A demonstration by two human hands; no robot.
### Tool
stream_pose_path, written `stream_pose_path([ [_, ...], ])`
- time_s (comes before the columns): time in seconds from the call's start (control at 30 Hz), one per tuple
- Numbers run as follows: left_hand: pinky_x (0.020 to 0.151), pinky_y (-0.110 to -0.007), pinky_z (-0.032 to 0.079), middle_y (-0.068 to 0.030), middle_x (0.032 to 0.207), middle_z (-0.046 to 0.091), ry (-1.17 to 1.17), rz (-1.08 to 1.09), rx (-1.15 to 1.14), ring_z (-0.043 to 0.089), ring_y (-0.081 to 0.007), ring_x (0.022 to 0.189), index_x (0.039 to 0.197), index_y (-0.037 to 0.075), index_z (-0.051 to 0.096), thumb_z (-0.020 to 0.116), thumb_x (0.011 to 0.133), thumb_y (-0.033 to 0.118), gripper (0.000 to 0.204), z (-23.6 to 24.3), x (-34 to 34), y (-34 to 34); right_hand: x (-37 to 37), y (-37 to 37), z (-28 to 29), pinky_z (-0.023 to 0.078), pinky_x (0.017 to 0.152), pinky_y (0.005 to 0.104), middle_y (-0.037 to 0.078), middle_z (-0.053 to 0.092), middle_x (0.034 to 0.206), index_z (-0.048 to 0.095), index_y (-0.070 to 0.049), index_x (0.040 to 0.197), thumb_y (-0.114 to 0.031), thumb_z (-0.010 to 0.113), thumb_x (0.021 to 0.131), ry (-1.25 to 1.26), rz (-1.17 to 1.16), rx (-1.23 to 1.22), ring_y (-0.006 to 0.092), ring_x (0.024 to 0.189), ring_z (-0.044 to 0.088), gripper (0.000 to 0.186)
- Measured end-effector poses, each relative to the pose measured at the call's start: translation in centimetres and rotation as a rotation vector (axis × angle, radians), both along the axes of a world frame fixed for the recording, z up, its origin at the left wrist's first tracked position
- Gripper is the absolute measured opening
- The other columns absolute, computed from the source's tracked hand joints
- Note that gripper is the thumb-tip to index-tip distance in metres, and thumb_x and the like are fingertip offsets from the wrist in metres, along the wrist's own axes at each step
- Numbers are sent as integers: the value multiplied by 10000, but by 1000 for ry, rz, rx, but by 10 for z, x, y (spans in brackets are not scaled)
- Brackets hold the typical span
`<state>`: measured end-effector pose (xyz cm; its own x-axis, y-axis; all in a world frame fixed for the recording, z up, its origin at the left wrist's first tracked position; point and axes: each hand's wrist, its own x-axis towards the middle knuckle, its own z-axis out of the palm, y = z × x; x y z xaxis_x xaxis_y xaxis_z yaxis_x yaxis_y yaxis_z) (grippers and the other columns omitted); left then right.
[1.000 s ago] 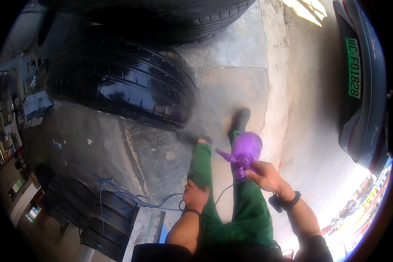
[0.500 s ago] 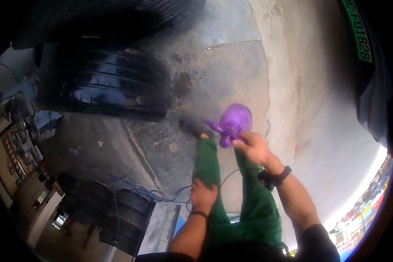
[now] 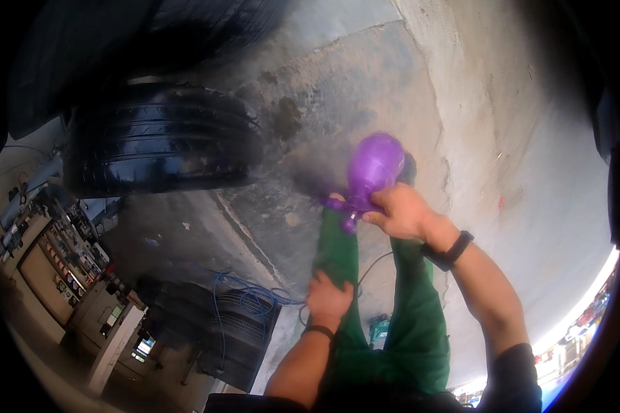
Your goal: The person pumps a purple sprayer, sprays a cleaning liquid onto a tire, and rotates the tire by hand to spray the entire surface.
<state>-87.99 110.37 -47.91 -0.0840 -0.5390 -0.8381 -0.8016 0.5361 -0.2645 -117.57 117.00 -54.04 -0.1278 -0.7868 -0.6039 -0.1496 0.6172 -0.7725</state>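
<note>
My right hand (image 3: pixel 405 212) is closed round the neck of a purple pump spray bottle (image 3: pixel 375 165), held out over my lower legs. The bottle's round body tilts away from me, and its nozzle points left. My left hand (image 3: pixel 329 297) lies on the knee of my green trousers (image 3: pixel 339 255), fingers spread, holding nothing. Left of the bottle stands a big black tyre (image 3: pixel 162 144) with a wet, shiny tread; the bottle is apart from it.
More dark tyres (image 3: pixel 207 41) fill the upper left. Blue hose (image 3: pixel 244 292) lies coiled over stacked tyres (image 3: pixel 234 330) at the lower left. A crack (image 3: pixel 244 237) runs across the stained concrete floor (image 3: pixel 337 89). A green tool (image 3: pixel 379 329) lies between my legs.
The view has shifted. My right hand has carried the spray bottle slightly forward, and its body now tips more upright in the picture. My left hand stays on my leg.
</note>
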Motion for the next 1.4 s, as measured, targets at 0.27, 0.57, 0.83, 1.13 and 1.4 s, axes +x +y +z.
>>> stream_pose_path([
  [0.27,877,-536,556,-279,1196,591,-50,-63,3,652,-455,1079,1441,-39,414,684,843,505,853,2,-8,2,35,12,-21,477,722,472,243,657,792,684,36,946,-406,665,985,-255,-496,206,401,763,633,444],
  [0.57,877,-528,561,-279,1200,597,-49,-122,-39,660,-452,1070,1451,-41,408,681,836,522,878,-2,-3,3,36,9,-16,481,736,490,259,665,825,678,24,966,-397,670,979,-241,-592,197,427,804,642,421],
  [0.83,873,-534,562,-289,1206,591,-25,-107,-46,658,-459,1070,1450,-47,411,676,831,530,887,0,-3,4,24,21,-18,492,804,532,287,680,906,698,19,966,-401,657,967,-42,-182,129,473,910,655,422],
  [1.13,893,-538,552,-292,1234,574,-53,-51,-9,637,-463,1111,1475,-46,392,669,834,535,909,2,-5,-2,-13,-18,25,441,631,447,205,600,683,703,35,905,-418,673,984,-238,-567,-15,307,633,564,461],
  [1.4,887,-543,551,-285,1211,574,-34,-51,-19,636,-459,1098,1481,-41,385,673,831,527,910,1,-4,-7,-48,-72,41,444,624,444,206,594,678,708,23,924,-398,695,966,-183,-566,-177,326,628,555,424],
])
